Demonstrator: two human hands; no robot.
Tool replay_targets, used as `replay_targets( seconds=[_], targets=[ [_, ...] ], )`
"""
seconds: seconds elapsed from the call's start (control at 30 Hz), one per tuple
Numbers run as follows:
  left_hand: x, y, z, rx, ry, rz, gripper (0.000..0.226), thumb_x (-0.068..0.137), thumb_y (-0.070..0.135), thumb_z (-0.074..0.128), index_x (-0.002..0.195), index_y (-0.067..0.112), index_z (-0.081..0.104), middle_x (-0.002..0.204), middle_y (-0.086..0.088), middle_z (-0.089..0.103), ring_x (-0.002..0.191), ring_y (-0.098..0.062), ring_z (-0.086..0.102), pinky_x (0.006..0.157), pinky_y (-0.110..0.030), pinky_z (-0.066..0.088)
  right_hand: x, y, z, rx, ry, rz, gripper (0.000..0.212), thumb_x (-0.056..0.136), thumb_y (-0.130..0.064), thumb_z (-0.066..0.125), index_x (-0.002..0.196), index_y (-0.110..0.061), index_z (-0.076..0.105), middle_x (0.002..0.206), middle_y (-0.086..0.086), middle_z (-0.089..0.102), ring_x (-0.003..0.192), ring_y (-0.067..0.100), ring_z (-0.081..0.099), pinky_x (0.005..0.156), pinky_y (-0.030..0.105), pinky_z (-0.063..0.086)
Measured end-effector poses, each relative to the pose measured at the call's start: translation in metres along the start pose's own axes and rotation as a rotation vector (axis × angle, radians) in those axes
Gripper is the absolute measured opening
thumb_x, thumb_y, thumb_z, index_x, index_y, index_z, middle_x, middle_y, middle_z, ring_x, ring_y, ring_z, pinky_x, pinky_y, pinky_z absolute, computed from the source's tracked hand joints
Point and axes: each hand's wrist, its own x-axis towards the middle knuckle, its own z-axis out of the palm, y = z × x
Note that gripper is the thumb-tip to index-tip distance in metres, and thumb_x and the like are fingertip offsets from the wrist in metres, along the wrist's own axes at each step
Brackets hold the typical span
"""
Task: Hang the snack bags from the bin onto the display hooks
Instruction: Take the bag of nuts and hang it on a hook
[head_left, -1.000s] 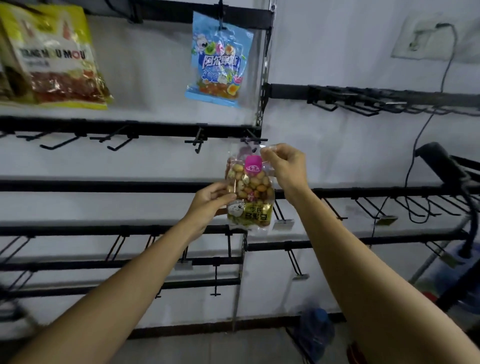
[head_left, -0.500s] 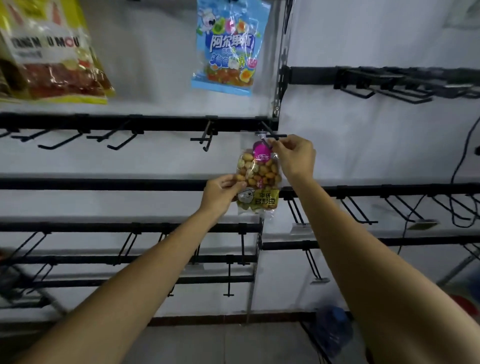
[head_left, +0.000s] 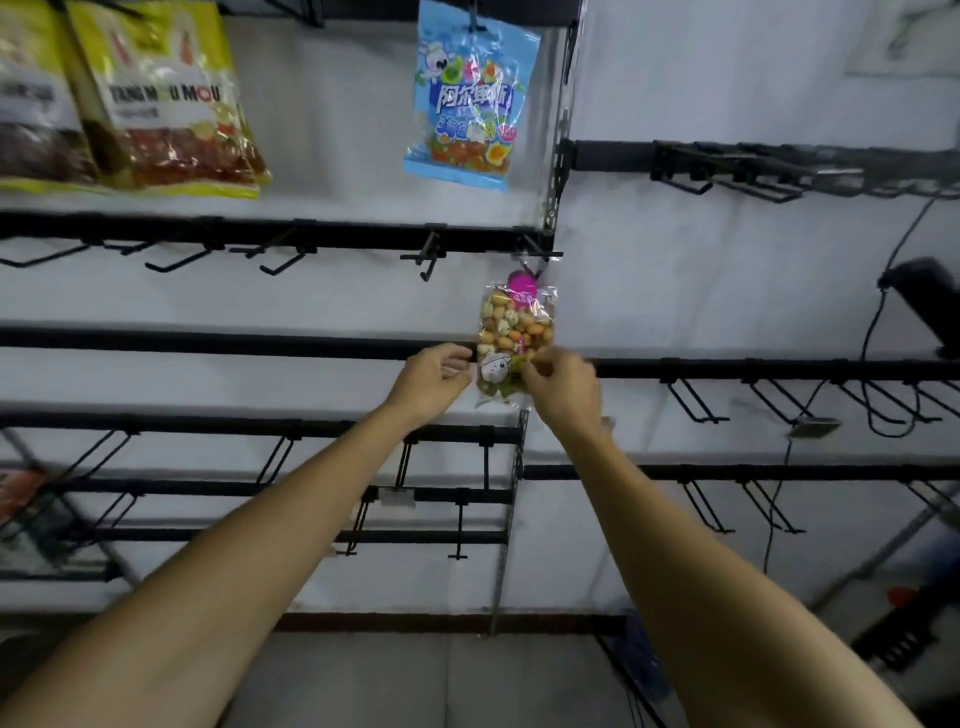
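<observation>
A clear snack bag (head_left: 514, 332) of mixed coated nuts, with a pink label on top, hangs from a black display hook (head_left: 540, 255) at the right end of the second rail. My right hand (head_left: 563, 387) pinches the bag's lower right corner. Just left of the bag's lower edge is my left hand (head_left: 434, 382), fingers loosely curled, with a thin gap to the bag. The bin is out of view.
A blue candy bag (head_left: 467, 98) and yellow snack bags (head_left: 171, 104) hang on the top rail. Several bare black hooks (head_left: 176, 262) line the rails to the left, below and right. A black cable (head_left: 878, 332) dangles at the right.
The bag's top went onto the hook. My right hand dropped from the bag's top to its lower right corner. My left hand slipped off the bag's left side.
</observation>
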Motion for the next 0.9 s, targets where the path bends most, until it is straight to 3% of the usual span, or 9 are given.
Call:
replay_targets(
  seconds=[0.1, 0.2, 0.37, 0.5, 0.6, 0.73, 0.9],
  targets=[
    [-0.031, -0.002, -0.015, 0.224, -0.034, -0.06, 0.04, 0.092, 0.023, 0.062, 0.131, 0.021, 0.055, 0.126, 0.001, 0.06, 0.112, -0.017, 0.057, 0.097, -0.034, 0.048, -0.023, -0.006, 0.011, -0.177, -0.272, -0.112, 0.034, 0.095, -0.044, 0.059, 0.121, -0.022, 0.063, 0.118, 0.002, 0.067, 0.104, 0.021, 0.063, 0.089, 0.039, 0.054],
    [-0.066, -0.005, -0.038, 0.448, -0.074, -0.127, 0.047, 0.093, 0.029, 0.059, 0.139, 0.025, 0.048, 0.139, -0.002, 0.053, 0.124, -0.022, 0.052, 0.104, -0.04, 0.043, -0.041, -0.027, 0.024, -0.315, -0.4, -0.194, 0.053, 0.096, -0.044, 0.057, 0.143, -0.021, 0.046, 0.145, 0.009, 0.049, 0.13, 0.029, 0.047, 0.106, 0.047, 0.044],
    [-0.121, -0.023, -0.099, 0.867, -0.079, -0.185, 0.054, 0.094, 0.037, 0.054, 0.145, 0.029, 0.038, 0.144, -0.003, 0.049, 0.126, -0.027, 0.049, 0.104, -0.045, 0.038, -0.074, -0.084, 0.061, -0.455, -0.556, -0.391, 0.064, 0.097, -0.051, 0.05, 0.152, -0.023, 0.032, 0.153, 0.01, 0.037, 0.138, 0.033, 0.034, 0.112, 0.05, 0.034],
    [-0.166, -0.044, -0.157, 1.102, -0.12, -0.36, 0.066, 0.095, 0.045, 0.047, 0.152, 0.03, 0.019, 0.158, -0.005, 0.023, 0.139, -0.032, 0.03, 0.112, -0.049, 0.024, -0.105, -0.137, 0.103, -0.499, -0.638, -0.55, 0.071, 0.094, -0.054, 0.054, 0.154, -0.026, 0.027, 0.159, 0.008, 0.025, 0.144, 0.034, 0.025, 0.116, 0.053, 0.026],
    [-0.206, -0.062, -0.196, 1.12, -0.082, -0.46, 0.066, 0.096, 0.047, 0.044, 0.153, 0.031, 0.015, 0.162, -0.005, 0.013, 0.143, -0.033, 0.023, 0.115, -0.05, 0.021, -0.132, -0.178, 0.138, -0.491, -0.692, -0.661, 0.075, 0.092, -0.052, 0.058, 0.155, -0.026, 0.025, 0.16, 0.008, 0.022, 0.144, 0.034, 0.023, 0.117, 0.052, 0.025],
    [-0.255, -0.091, -0.242, 1.049, -0.045, -0.56, 0.064, 0.095, 0.046, 0.046, 0.152, 0.032, 0.02, 0.161, -0.004, 0.018, 0.144, -0.033, 0.022, 0.116, -0.052, 0.021, -0.176, -0.23, 0.187, -0.442, -0.764, -0.762, 0.074, 0.094, -0.059, 0.051, 0.156, -0.028, 0.023, 0.164, 0.007, 0.016, 0.148, 0.034, 0.017, 0.119, 0.054, 0.021],
    [-0.311, -0.131, -0.297, 0.995, 0.014, -0.686, 0.062, 0.095, 0.045, 0.047, 0.151, 0.031, 0.023, 0.159, -0.004, 0.022, 0.141, -0.034, 0.029, 0.114, -0.052, 0.023, -0.232, -0.285, 0.245, -0.374, -0.83, -0.85, 0.07, 0.093, -0.06, 0.05, 0.151, -0.026, 0.033, 0.157, 0.008, 0.031, 0.141, 0.034, 0.029, 0.115, 0.052, 0.029]
  ],
)
